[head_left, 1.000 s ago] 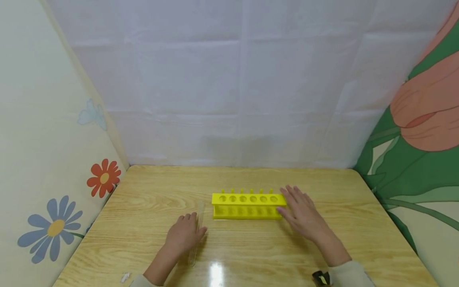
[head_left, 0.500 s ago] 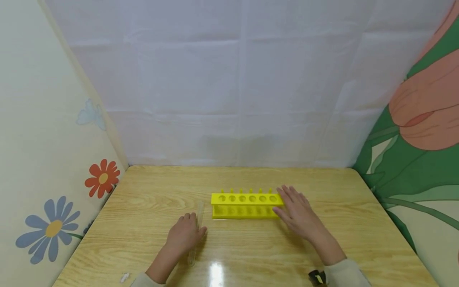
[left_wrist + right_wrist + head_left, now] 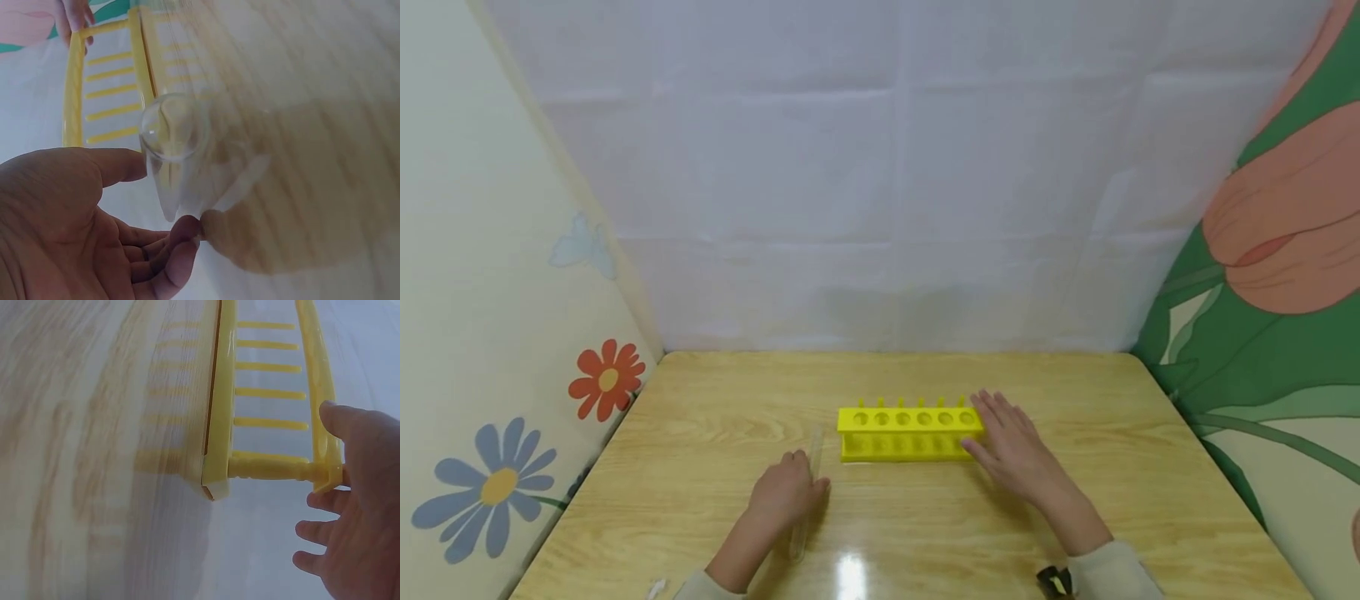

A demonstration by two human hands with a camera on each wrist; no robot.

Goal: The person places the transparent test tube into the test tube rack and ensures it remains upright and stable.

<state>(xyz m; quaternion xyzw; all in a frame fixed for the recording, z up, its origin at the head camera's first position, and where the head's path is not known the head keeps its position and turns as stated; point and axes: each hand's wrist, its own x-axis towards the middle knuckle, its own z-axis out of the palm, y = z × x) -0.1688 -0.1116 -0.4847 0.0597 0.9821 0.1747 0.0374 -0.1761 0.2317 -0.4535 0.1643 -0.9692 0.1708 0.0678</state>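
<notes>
Lower left of the head view: blue flower (image 3: 497, 487) on a painted wall; a white scrap (image 3: 657, 588), cut by the bottom edge, too small to identify. Right of it, left hand (image 3: 787, 493), palm down, forearm slanting up from the bottom edge. Left wrist view: thumb along one side of a clear test tube (image 3: 798, 546), curled fingers at the other — a light grasp. Tube lies lengthwise on the wooden table (image 3: 940, 521), lower centre, its middle hidden under the hand; faint outline, far end hard to make out. Centre: yellow rack (image 3: 910, 431), upright, six holes on top, pegs behind, right end partly covered. Right hand (image 3: 1011, 457) there, fingers loosely extended and spread, unclenched, thumb touching the rack's upper plate; index partly hidden behind it. Bottom right: dark object (image 3: 1054, 582) beside the sleeve (image 3: 1112, 573) — cut off, unclear.
</notes>
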